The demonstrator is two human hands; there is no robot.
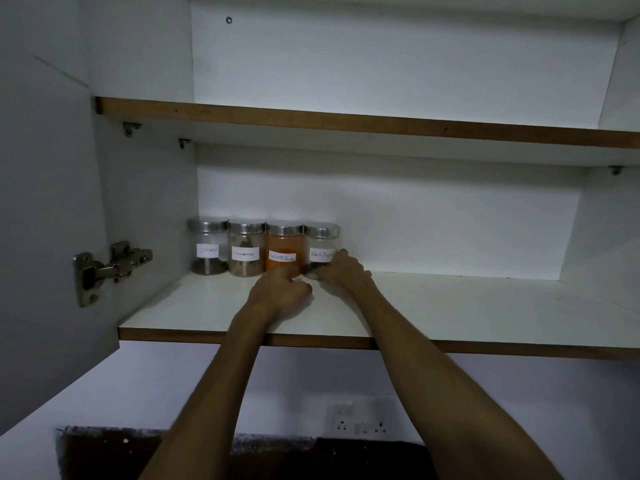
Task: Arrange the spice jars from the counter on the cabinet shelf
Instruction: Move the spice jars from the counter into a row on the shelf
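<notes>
Black Pepper jar (320,249) held in right hand (343,271).

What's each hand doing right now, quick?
Left hand: fingers curled, one fingertip touching the red chilli powder jar, gripping nothing.
Right hand: gripping the black pepper jar low down.

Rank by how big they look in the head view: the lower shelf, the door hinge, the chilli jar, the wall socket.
1. Lower shelf, by far.
2. Door hinge.
3. Chilli jar and wall socket: too alike to rank, and they sit at different distances.
</notes>
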